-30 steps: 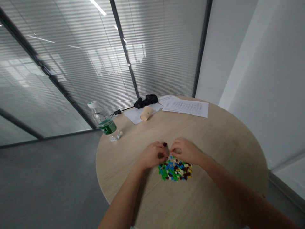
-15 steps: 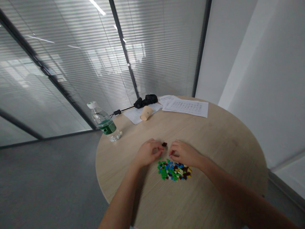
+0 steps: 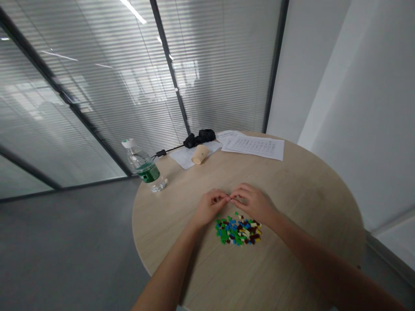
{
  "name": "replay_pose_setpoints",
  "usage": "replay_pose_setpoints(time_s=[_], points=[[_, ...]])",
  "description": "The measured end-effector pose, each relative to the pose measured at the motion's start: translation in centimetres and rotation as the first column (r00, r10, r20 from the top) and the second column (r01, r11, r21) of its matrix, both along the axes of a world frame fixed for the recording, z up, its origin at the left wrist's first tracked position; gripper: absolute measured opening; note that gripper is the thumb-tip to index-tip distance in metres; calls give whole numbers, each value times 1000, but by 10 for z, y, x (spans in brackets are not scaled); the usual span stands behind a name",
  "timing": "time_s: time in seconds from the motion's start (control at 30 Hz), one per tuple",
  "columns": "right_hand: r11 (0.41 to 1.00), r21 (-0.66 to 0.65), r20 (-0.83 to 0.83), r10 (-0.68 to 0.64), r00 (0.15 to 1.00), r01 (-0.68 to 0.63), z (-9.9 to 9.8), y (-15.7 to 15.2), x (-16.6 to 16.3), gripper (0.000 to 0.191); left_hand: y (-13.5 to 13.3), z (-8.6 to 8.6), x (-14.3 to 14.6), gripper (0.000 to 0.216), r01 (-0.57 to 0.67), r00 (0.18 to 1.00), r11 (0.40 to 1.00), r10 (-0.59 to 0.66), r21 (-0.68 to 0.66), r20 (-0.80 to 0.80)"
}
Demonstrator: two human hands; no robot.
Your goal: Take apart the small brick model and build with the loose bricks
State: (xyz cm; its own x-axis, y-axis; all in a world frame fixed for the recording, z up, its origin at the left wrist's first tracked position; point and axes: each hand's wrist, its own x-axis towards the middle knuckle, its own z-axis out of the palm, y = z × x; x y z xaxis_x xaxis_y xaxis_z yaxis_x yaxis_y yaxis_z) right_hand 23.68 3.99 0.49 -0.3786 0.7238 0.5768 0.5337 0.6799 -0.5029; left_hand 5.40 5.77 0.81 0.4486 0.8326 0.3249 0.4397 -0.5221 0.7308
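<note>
The bare left hand and the bare right hand meet above the round pale wood-grained table, thumb and finger tips of each drawn nearly together, with hardly a gap from one hand to the other. A tiny dark speck shows where the tips meet, but it is too small and too covered to tell what it is, or which hand has hold of it. The heap of small plastic building bricks in green, blue, dark brown, cream and yellow lies just on the near side of the grip, spread flat on the wood, a few loose pieces at its far edge closest to the fingers. Well beyond the grip and to its left stands the clear plastic bottle with a green label and white cap. Beyond the grip, slightly left, the beige cup lies on its side on a white sheet of paper, with a crumpled black bundle just past it. Beyond and to the right of the grip are overlapping white printed sheets
</note>
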Motion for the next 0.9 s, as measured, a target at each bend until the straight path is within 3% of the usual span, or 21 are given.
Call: replay_pose_setpoints(time_s=[0.1,0.2,0.3,0.43,0.63,0.9], points=[[1000,-17,-1,-9,1000,9,-1,1,0,11,2,1,-3,20,-17,999,999,19,31,-40],[996,-82,38,-25,999,28,1,0,1,13,6,3,-12,14,-106,975,983,133,153,-178],[986,-164,141,-2,990,26,3,-1,4,13,11,4,-25,17,-246,891,914,344,322,-296],[974,-224,281,34,959,32,0,-1,5,7,16,3,-38,22,-384,777,846,512,370,-366],[942,-331,362,67,930,61,-3,0,6,10,14,1,-36,22,-391,713,867,497,307,-494],[947,-314,351,52,935,66,0,-1,5,6,13,2,-36,20,-402,698,875,483,270,-528]])
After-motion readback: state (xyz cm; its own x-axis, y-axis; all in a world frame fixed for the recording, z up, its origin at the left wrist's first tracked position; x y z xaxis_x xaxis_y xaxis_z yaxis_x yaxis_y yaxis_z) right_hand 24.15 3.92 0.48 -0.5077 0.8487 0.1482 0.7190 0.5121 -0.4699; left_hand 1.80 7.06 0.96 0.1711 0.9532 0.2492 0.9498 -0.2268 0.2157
